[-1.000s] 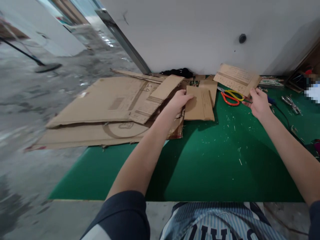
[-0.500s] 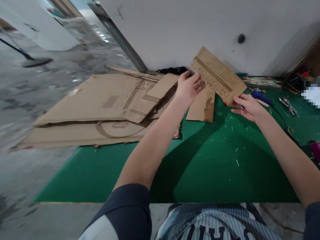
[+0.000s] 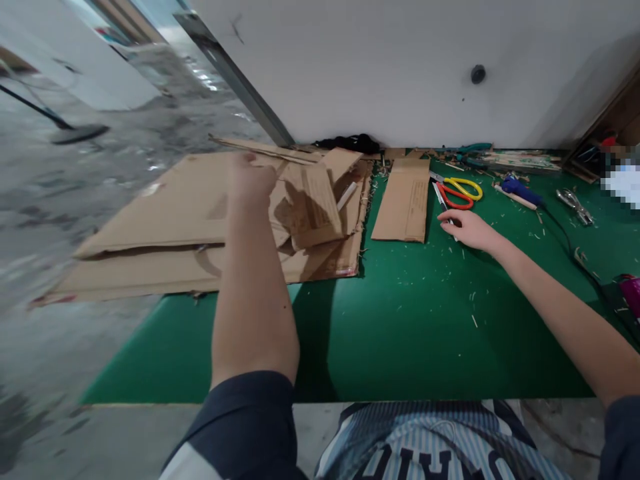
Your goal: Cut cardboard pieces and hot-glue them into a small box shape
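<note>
My left hand (image 3: 255, 177) is over the stack of flattened cardboard (image 3: 165, 207), smeared by motion, so its fingers cannot be made out. To its right a smaller cardboard piece (image 3: 315, 210) leans on the stack. My right hand (image 3: 469, 229) is low over the green table, its fingers closed around a slender pen-like tool (image 3: 442, 199). Close by lie scissors with one yellow and one red handle (image 3: 463, 193). A narrow cardboard strip (image 3: 400, 200) rests flat between the stack and that tool.
The green table (image 3: 400, 333) carries small scraps. To the right are a blue glue gun (image 3: 520, 190) with a cord, a metal tool (image 3: 575, 205) and a purple object (image 3: 630, 293). Teal-handled pliers (image 3: 473, 150) lie by the white wall (image 3: 400, 73). The stack overhangs the table's left edge.
The printed cardboard piece has left both hands, and a piece now leans on the stack. My left hand has swung left. My right hand has moved down and slightly left, uncovering the scissors.
</note>
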Available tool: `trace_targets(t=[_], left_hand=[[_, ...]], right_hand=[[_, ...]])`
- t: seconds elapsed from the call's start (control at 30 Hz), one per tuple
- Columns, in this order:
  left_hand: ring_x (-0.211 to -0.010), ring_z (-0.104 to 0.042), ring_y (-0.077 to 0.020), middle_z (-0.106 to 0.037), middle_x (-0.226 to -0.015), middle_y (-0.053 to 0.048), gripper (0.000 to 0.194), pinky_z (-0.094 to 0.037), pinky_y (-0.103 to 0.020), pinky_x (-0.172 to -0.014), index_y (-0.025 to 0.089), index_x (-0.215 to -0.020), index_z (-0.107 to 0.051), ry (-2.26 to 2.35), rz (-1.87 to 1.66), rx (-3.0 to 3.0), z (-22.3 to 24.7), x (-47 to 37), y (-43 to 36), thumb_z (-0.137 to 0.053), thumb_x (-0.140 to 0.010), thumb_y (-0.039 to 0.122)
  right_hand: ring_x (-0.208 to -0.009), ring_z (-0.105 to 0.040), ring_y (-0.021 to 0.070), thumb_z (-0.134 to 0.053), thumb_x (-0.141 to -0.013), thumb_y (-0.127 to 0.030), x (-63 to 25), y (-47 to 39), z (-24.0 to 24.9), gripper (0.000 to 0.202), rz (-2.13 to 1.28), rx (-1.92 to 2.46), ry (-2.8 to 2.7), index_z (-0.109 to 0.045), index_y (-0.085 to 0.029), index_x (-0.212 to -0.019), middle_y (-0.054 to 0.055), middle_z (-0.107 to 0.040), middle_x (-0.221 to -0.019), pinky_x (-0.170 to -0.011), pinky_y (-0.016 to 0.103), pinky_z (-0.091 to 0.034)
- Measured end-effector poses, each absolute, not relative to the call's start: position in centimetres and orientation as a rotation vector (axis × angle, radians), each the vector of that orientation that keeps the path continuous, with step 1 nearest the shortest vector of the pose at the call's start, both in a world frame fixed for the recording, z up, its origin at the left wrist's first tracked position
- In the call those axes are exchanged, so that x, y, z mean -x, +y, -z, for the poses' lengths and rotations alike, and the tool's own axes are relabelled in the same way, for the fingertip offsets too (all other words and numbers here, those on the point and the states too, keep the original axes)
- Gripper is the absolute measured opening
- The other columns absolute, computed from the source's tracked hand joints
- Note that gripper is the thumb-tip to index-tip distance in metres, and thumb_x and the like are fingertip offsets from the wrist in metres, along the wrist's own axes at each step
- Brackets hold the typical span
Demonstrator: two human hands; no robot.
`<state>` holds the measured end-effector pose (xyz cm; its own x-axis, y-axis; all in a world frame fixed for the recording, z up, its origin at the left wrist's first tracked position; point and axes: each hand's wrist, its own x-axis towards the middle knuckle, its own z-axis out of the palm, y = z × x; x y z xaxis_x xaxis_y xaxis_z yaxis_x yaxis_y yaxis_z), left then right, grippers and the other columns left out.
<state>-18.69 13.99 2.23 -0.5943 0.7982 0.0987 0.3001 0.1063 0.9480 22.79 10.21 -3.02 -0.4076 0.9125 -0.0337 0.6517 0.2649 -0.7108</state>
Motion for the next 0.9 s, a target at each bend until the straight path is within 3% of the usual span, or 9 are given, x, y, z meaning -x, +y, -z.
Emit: trace_targets(t=[0.1,0.2,0.27,0.37,0.47,0.6,0.67,0.8,0.9], left_hand=[[-0.135,-0.031,-0.0318,-0.056,-0.124,-0.004,0.022,-0.011,-0.055,-0.125,0.025,-0.1,-0.049,2.254,-1.572,-1.435,-1.9,17.1,15.2,-0.062,-0.084,0.032],[-0.104,-0.056,-0.0257,-0.063,-0.096,-0.007,0.013,-0.041,-0.048,-0.108,0.022,-0.097,-0.056,2.09,-1.395,-1.773,-1.7,12.4,16.2,-0.048,-0.091,0.031],[-0.097,-0.061,-0.0282,-0.065,-0.089,-0.008,0.016,-0.043,-0.048,-0.103,0.02,-0.095,-0.059,1.973,-1.106,-1.936,-0.8,8.1,16.1,-0.055,-0.087,0.034],[-0.114,-0.058,-0.0432,-0.067,-0.099,-0.019,0.034,-0.039,-0.059,-0.104,0.015,-0.096,-0.059,1.937,-0.593,-2.024,1.3,2.3,15.0,-0.07,-0.076,0.041],[-0.13,-0.046,-0.0511,-0.059,-0.125,-0.03,0.053,-0.031,-0.067,-0.108,0.011,-0.116,-0.055,1.995,-0.598,-1.952,3.2,-0.3,14.2,-0.069,-0.077,0.044],[-0.125,-0.055,-0.0443,-0.057,-0.128,-0.028,0.083,-0.04,-0.059,-0.106,0.01,-0.134,-0.043,1.776,-0.918,-1.663,4.2,-0.1,15.0,-0.081,-0.064,0.035],[-0.11,-0.064,-0.0378,-0.064,-0.117,-0.022,0.076,-0.05,-0.053,-0.097,0.013,-0.129,-0.047,1.62,-1.034,-1.41,4.2,0.0,15.5,-0.08,-0.063,0.029],[-0.095,-0.068,-0.0342,-0.07,-0.095,-0.016,0.025,-0.053,-0.051,-0.089,0.019,-0.086,-0.062,1.532,-1.044,-1.239,3.9,-0.6,15.6,-0.073,-0.069,0.033],[-0.1,-0.067,-0.0338,-0.071,-0.096,-0.016,0.019,-0.051,-0.051,-0.094,0.019,-0.077,-0.061,1.594,-1.103,-1.355,4.0,-0.9,15.7,-0.072,-0.067,0.032]], right_hand=[[-0.088,-0.068,0.021,-0.054,-0.092,-0.033,-22.3,9.7,4.0,0.03,-0.76,1.471,-2.14,-0.068,-0.022,-0.116,0.006,-0.074,-0.103,-0.081,0.038,-0.053],[-0.095,-0.068,0.024,-0.052,-0.092,-0.039,-21.9,9.2,4.3,0.033,-0.654,1.532,-2.13,-0.066,-0.025,-0.119,0.005,-0.073,-0.11,-0.08,0.04,-0.052],[-0.099,-0.067,0.0251,-0.052,-0.092,-0.041,-21.8,8.9,4.2,0.035,-0.613,1.534,-2.143,-0.065,-0.025,-0.12,0.004,-0.073,-0.114,-0.081,0.04,-0.053],[-0.106,-0.066,0.0268,-0.052,-0.092,-0.044,-21.7,8.7,4.1,0.038,-0.576,1.504,-2.193,-0.064,-0.025,-0.122,0.004,-0.071,-0.118,-0.083,0.041,-0.053],[-0.108,-0.065,0.0288,-0.053,-0.091,-0.049,-21.6,8.8,4.1,0.046,-0.53,1.494,-2.269,-0.059,-0.023,-0.129,0.007,-0.069,-0.123,-0.083,0.043,-0.053],[-0.116,-0.062,0.0321,-0.053,-0.09,-0.052,-21.3,8.9,4.3,0.056,-0.482,1.485,-2.342,-0.054,-0.019,-0.136,0.01,-0.065,-0.131,-0.085,0.048,-0.054],[-0.119,-0.06,0.0331,-0.054,-0.09,-0.052,-21.1,9.0,4.4,0.056,-0.477,1.496,-2.335,-0.053,-0.02,-0.137,0.011,-0.064,-0.133,-0.087,0.049,-0.054],[-0.118,-0.061,0.0338,-0.059,-0.087,-0.048,-21.0,9.1,4.4,0.054,-0.51,1.554,-2.269,-0.054,-0.022,-0.135,0.01,-0.064,-0.132,-0.087,0.05,-0.055],[-0.118,-0.062,0.0339,-0.064,-0.084,-0.043,-20.9,9.3,4.5,0.055,-0.532,1.585,-2.203,-0.055,-0.022,-0.133,0.009,-0.064,-0.132,-0.091,0.052,-0.054]])
